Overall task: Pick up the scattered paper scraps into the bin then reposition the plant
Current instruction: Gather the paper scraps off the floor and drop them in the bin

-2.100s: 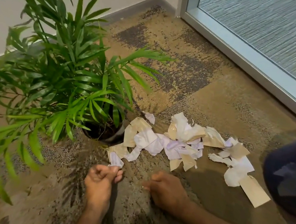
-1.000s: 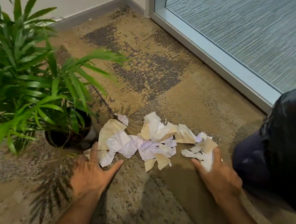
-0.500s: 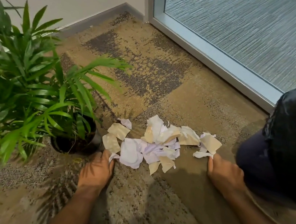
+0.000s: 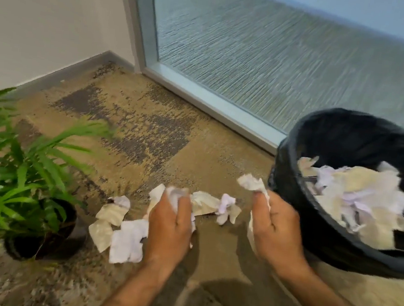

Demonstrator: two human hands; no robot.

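Note:
Several white and tan paper scraps point(image 4: 119, 229) lie on the carpet between the plant and the bin. My left hand point(image 4: 171, 223) is raised above them and grips a crumpled scrap point(image 4: 174, 195). My right hand point(image 4: 275, 229) holds another crumpled scrap point(image 4: 252, 184) just left of the bin's rim. The black-lined bin point(image 4: 333, 237) stands at the right, tilted toward me, with a heap of paper pieces point(image 4: 354, 196) inside. A green leafy plant point(image 4: 10, 158) in a dark pot point(image 4: 43, 239) stands at the left.
A frosted glass panel point(image 4: 285, 61) in a pale frame runs behind the scraps and the bin. A white wall with a grey baseboard point(image 4: 60, 72) meets it in the corner. Patterned tan and brown carpet point(image 4: 148, 125) covers the floor.
Both hands have left the floor, each holding scraps. The pile on the carpet is smaller, the bin's open top with paper inside has come into view, and my view has shifted right.

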